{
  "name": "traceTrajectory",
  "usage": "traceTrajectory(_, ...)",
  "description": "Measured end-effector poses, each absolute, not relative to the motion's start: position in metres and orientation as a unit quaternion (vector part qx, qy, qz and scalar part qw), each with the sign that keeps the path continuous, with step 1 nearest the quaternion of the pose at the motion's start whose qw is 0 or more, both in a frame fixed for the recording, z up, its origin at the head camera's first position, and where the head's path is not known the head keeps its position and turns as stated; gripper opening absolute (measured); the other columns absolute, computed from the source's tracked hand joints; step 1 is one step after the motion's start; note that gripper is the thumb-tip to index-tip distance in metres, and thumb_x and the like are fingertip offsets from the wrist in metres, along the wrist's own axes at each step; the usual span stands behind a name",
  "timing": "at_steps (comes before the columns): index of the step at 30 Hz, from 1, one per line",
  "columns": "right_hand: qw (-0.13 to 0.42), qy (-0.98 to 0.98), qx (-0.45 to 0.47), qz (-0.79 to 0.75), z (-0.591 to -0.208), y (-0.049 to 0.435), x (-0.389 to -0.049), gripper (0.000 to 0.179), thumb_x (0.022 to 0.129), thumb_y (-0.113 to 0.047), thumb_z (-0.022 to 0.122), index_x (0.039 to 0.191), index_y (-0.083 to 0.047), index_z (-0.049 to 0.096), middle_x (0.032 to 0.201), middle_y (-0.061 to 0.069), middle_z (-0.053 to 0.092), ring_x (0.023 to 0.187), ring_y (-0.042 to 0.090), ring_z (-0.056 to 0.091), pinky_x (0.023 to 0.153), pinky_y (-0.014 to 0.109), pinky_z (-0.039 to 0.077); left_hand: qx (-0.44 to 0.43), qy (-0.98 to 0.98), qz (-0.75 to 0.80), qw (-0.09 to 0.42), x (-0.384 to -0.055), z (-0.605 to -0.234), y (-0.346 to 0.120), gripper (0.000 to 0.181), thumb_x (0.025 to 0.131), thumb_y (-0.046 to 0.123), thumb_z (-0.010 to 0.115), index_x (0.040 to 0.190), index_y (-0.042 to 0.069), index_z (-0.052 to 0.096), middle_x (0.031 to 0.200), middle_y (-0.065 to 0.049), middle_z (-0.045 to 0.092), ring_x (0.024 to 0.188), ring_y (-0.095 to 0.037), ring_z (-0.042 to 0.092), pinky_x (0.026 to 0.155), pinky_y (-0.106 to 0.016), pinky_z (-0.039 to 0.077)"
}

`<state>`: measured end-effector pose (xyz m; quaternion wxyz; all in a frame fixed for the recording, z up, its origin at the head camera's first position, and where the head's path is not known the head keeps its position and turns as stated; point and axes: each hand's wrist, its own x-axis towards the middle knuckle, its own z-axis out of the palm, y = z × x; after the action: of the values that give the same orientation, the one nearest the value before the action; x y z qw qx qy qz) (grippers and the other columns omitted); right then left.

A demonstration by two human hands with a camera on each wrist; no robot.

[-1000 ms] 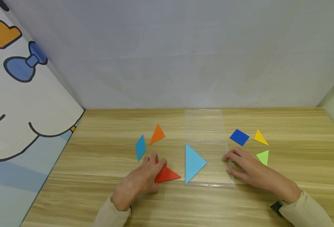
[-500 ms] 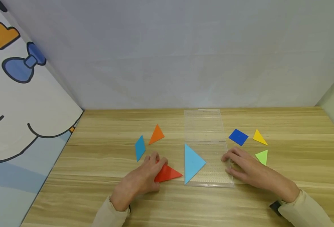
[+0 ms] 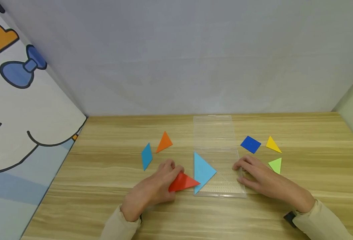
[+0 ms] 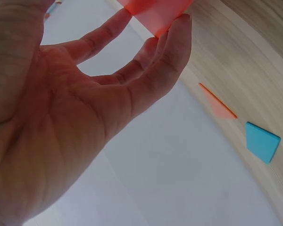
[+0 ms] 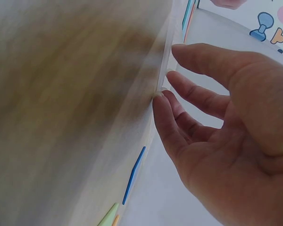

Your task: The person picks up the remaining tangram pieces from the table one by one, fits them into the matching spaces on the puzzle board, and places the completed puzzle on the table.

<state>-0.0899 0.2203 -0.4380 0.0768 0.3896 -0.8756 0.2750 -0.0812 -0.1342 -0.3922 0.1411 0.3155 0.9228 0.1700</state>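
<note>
In the head view my left hand (image 3: 152,186) pinches a red triangle tile (image 3: 183,182) between thumb and fingertips. Its pointed corner overlaps a large light-blue triangle tile (image 3: 203,173), which lies along the left side of a clear, unfolded plastic case (image 3: 227,190). From the left wrist, the red tile (image 4: 160,14) shows at the fingertips, cut off by the top edge. My right hand (image 3: 263,178) rests at the case's right edge with loosely bent fingers. The right wrist view has its fingertips right at the clear edge (image 5: 166,61).
Left of the case lie an orange triangle (image 3: 165,143) and a blue parallelogram (image 3: 147,157). To its right are a dark-blue square (image 3: 250,144), a yellow triangle (image 3: 273,145) and a light-green triangle (image 3: 276,165). A pale cloth wall (image 3: 194,66) closes off the wooden table's back.
My left hand has moved right with the red triangle, whose point now overlaps the light-blue tile. The right hand has stayed at the case's edge. The view has shifted slightly.
</note>
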Motion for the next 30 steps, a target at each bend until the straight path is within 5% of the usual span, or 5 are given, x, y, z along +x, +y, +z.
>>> traceTrajectory(22, 0.069, -0.874, 0.394, 0.276, -0.436, 0.22, -0.09, 0.034, 0.085, 0.0, 0.08, 0.114, -0.009, 0.064, 0.113, -0.001, 0.058, 0.092, 0.01, 0.053, 0.077, 0.031, 0.05, 0.362, 0.904, 0.191, 0.123, -0.085, -0.392, -0.109, 0.045, 0.081, 0.0, 0.078, 0.119, 0.006, 0.054, 0.106, -0.009, 0.042, 0.094, -0.021, 0.046, 0.072, -0.023, 0.045)
traceTrajectory(30, 0.066, -0.876, 0.389, 0.276, -0.436, 0.22, -0.089, 0.032, 0.086, -0.002, 0.079, 0.113, -0.008, 0.064, 0.112, -0.002, 0.058, 0.093, 0.01, 0.053, 0.078, 0.031, 0.05, 0.356, 0.902, 0.185, 0.157, -0.089, -0.392, -0.095, 0.048, 0.086, 0.005, 0.079, 0.127, 0.007, 0.054, 0.114, -0.009, 0.042, 0.103, -0.023, 0.045, 0.078, -0.023, 0.047)
